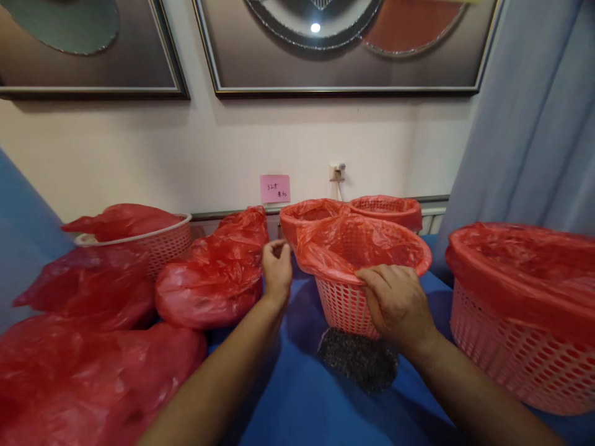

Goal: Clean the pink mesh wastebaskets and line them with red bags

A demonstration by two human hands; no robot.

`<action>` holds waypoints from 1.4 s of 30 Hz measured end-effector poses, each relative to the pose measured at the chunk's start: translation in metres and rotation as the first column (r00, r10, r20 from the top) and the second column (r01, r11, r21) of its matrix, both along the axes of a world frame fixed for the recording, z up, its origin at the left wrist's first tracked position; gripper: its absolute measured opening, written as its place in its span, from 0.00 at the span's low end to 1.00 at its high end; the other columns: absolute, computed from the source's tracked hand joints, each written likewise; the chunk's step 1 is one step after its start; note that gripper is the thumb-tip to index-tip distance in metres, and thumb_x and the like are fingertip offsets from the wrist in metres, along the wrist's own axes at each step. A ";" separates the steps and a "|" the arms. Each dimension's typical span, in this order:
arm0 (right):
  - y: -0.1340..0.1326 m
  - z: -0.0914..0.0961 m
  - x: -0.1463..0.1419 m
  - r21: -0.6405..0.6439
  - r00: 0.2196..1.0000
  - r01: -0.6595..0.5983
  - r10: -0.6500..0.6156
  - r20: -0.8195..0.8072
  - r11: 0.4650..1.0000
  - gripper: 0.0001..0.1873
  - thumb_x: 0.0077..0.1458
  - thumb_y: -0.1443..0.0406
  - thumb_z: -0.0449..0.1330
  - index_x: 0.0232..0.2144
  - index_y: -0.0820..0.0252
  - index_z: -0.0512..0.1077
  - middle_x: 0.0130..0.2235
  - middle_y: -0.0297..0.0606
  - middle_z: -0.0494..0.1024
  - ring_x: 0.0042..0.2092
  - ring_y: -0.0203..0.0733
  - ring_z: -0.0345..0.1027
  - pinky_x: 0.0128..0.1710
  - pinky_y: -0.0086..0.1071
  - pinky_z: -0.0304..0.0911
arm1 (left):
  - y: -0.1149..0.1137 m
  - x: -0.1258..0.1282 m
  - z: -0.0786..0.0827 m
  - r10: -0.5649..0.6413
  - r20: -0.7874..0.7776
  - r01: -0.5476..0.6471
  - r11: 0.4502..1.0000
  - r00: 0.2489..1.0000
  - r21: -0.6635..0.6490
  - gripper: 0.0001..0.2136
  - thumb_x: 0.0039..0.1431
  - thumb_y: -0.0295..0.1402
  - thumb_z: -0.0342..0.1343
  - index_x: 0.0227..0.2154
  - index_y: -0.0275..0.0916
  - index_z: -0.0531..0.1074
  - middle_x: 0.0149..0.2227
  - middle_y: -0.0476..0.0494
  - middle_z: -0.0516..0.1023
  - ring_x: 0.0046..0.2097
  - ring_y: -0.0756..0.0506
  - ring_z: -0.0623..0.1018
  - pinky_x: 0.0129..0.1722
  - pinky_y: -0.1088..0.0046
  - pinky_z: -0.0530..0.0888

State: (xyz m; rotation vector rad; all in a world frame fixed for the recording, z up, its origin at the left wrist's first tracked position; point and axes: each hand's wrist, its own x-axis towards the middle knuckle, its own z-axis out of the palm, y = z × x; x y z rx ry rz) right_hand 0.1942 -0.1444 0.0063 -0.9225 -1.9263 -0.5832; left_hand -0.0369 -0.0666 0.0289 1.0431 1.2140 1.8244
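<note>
A pink plastic basket stands in front of me, lined with a red plastic bag folded over its rim. My right hand grips the near right rim, its fingers closed over the red film. Left of this basket, my left hand is raised with thumb and fingers curled together. What it holds, if anything, I cannot make out. It is close to a second red-lined basket behind. Against the base of the front basket lies a dark, speckled bundle.
Several full red bags crowd the left, by a white-rimmed basket. A third lined basket stands at the back, and a large one on the right. Blue cloth covers the surface. A pink note hangs on the wall.
</note>
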 end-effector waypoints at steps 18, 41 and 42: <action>0.008 -0.005 0.021 -0.015 0.994 -0.107 0.107 -0.025 0.994 0.10 0.65 0.71 0.54 0.46 0.58 0.72 0.41 0.40 0.80 0.41 0.46 0.70 0.42 0.40 0.57 | 0.019 -0.006 0.038 -0.178 -0.252 0.161 0.983 0.951 -0.088 0.11 0.52 0.30 0.67 0.19 0.40 0.71 0.20 0.52 0.71 0.24 0.50 0.69 0.25 0.78 0.65; -0.004 0.004 -0.008 -0.033 0.997 0.080 -0.081 -0.005 0.996 0.13 0.67 0.63 0.57 0.52 0.62 0.71 0.43 0.45 0.81 0.42 0.52 0.72 0.44 0.45 0.60 | -0.016 0.017 -0.018 -0.275 0.172 0.308 0.928 0.946 -0.211 0.08 0.46 0.23 0.66 0.30 0.38 0.76 0.29 0.52 0.80 0.29 0.53 0.77 0.29 0.80 0.69; -0.001 0.001 -0.009 -0.014 0.991 0.129 -0.129 -0.024 0.992 0.10 0.68 0.65 0.56 0.49 0.61 0.72 0.40 0.43 0.81 0.38 0.50 0.71 0.42 0.44 0.59 | -0.008 0.012 -0.013 -0.235 0.166 0.264 0.947 0.958 -0.185 0.10 0.47 0.21 0.65 0.32 0.40 0.76 0.29 0.55 0.80 0.30 0.55 0.77 0.31 0.82 0.68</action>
